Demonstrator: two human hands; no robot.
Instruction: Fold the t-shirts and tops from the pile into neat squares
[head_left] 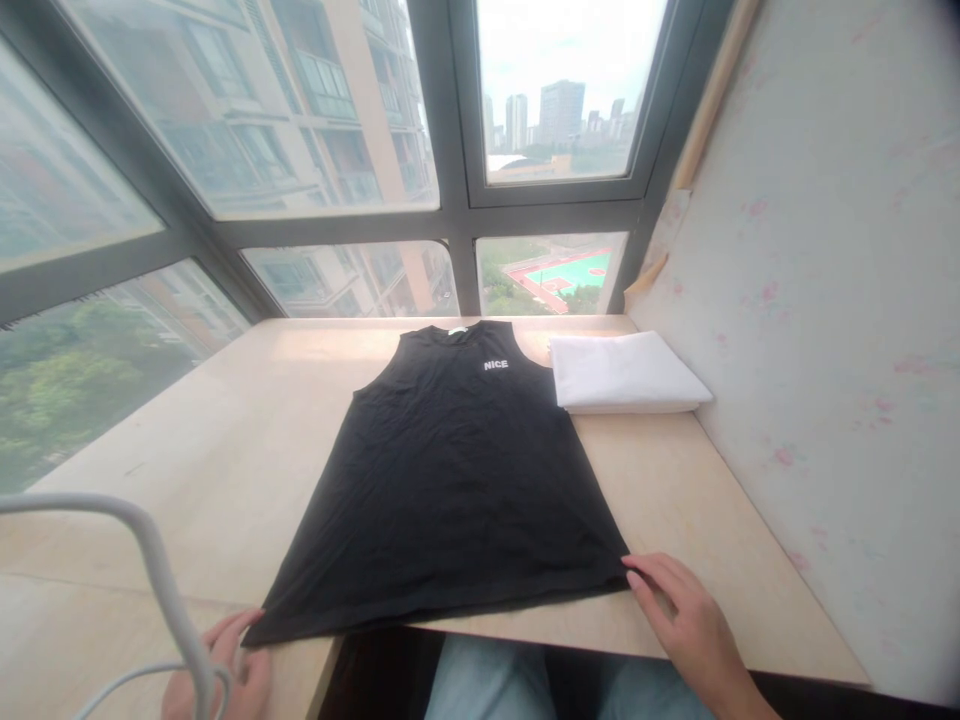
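Note:
A black sleeveless shirt (457, 480) lies spread out flat on the light wooden surface (300, 380), its neckline toward the window and its hem toward me. Small white letters reading "NICE" show on its upper right chest. My left hand (229, 665) pinches the hem's left corner, partly hidden behind a white cable. At the right corner of the hem, my right hand (686, 620) holds the fabric between thumb and fingers. Some light wrinkles run across the shirt.
A folded white cloth (630, 375) lies beside the shirt's right shoulder, touching it. The white cable (154, 560) arcs across the lower left. Windows (555, 90) rise behind, and a floral-patterned wall (840, 300) stands at the right.

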